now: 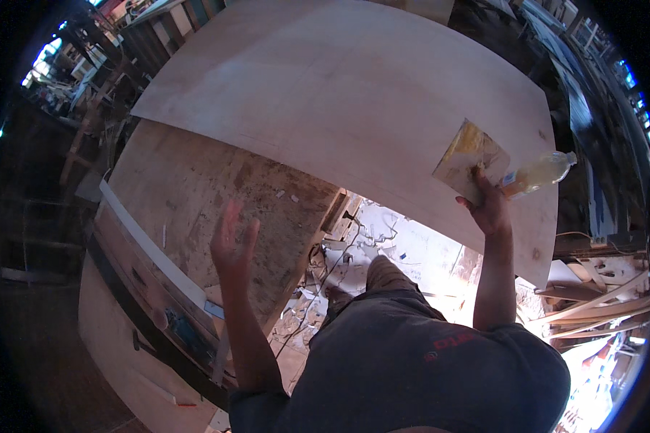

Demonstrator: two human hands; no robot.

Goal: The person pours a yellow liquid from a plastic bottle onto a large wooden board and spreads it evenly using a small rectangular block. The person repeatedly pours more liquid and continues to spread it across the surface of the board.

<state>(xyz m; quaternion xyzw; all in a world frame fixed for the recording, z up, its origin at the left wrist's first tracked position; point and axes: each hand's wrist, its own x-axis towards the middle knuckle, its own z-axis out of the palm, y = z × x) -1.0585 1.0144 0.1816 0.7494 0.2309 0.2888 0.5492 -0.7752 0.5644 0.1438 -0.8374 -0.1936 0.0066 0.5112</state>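
Observation:
My left hand [235, 242] is raised over the brown, worn tabletop, its fingers stretched and thumb apart, holding nothing. On the right, my right hand [490, 209] reaches over a small square board [458, 155] smeared with yellow. Its fingers lie over the board's near part and the thumb sticks out beside the edge; whether the fingertips press on it is hard to see. Close by that hand is a clear plastic bottle [542, 175] with pale yellow liquid. Beneath them spreads a large pale plywood sheet [325, 94].
A pale strip [152, 242] runs along the worn tabletop [195, 166]; a teal tool [184, 332] lies beyond it at left. Scraps and a dark cable [332, 270] litter the floor between the table and sheet. Bent wooden strips [599, 307] are at right.

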